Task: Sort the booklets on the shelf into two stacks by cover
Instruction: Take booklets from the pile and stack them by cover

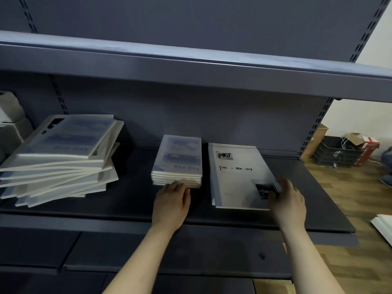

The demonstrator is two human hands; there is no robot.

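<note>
An untidy pile of mixed booklets (61, 158) lies at the left of the dark shelf (135, 200). In the middle stands a neat stack of blue "Fine Day" booklets (179, 160). Right of it lies a thin stack of white "Time & Memory" booklets (237, 177). My left hand (172, 201) rests flat on the shelf, fingertips against the front edge of the blue stack. My right hand (289, 200) touches the front right corner of the white stack, fingers apart. Neither hand holds a booklet.
An upper shelf (191, 64) overhangs the working one. White boxes (10, 124) sit at the far left. Right of the shelving, on the wooden floor, are a black crate (335, 151), cardboard boxes (364, 145) and white boards (384, 225).
</note>
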